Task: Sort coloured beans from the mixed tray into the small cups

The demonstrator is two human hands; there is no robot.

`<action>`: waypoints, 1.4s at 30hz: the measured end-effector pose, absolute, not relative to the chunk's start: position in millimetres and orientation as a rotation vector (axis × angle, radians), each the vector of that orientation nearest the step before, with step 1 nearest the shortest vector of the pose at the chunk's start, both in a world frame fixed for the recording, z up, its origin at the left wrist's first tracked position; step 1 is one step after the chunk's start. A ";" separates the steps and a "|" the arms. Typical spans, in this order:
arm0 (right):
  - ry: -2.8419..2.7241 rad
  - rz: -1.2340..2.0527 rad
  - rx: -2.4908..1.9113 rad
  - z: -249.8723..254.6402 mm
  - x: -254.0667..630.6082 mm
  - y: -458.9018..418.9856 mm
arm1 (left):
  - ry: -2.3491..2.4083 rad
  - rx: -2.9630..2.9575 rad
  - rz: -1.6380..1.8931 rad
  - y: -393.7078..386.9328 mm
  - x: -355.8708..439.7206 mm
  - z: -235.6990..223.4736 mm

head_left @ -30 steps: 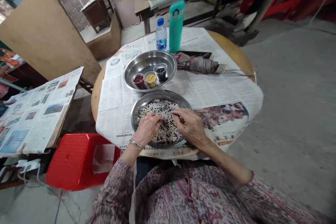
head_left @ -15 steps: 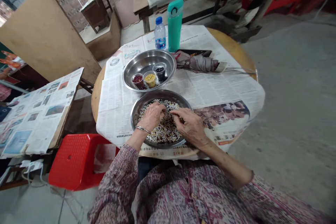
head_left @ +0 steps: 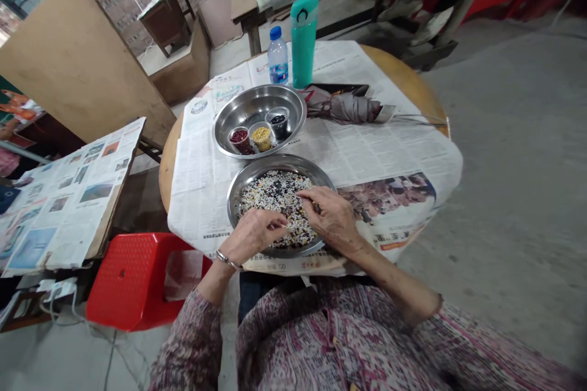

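Observation:
A steel basin (head_left: pixel 235 182) near the table's front edge holds a loose mix of white grains and yellow, dark red and black beans (head_left: pixel 275 190). Over its left front part is my left hand (head_left: pixel 254 233), wearing a silver bangle, with thumb and fingertips pinched together. My right hand (head_left: pixel 331 219) rests at the right rim, its fingers curled in a pinch above the mix. What either pinch holds is too small to make out. Behind stands a second steel basin (head_left: pixel 247 102) with clear cups of red beans (head_left: pixel 241 140), yellow beans (head_left: pixel 261 137) and black beans (head_left: pixel 279 124).
Newspaper (head_left: pixel 389 153) covers the round table. Past the far basin stand a water bottle (head_left: pixel 277 60) and a teal flask (head_left: pixel 303 43), with a folded grey umbrella (head_left: pixel 343 106) to their right. A red stool (head_left: pixel 123 281) is at the left, below another newspaper-covered table (head_left: pixel 68 195).
My left hand first reached farther into the near basin, then drew back toward its left front side, fingers pinched. My right hand has stayed almost still at the right rim.

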State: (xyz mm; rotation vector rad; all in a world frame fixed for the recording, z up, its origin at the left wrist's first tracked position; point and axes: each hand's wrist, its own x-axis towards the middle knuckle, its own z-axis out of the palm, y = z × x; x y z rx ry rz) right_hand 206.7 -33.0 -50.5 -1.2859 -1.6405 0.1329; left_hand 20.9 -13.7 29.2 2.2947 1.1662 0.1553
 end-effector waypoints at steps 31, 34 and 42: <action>-1.659 0.163 -1.308 -50.4 207.1 -33.9 | 1.149 2.354 0.165 -9.8 26.2 22.5; -1.671 0.147 -1.290 -51.3 206.9 -33.8 | 1.291 2.467 0.347 7.8 31.7 11.2; -1.668 0.121 -1.297 -50.4 206.2 -33.0 | 1.133 2.608 0.187 41.3 52.5 -4.8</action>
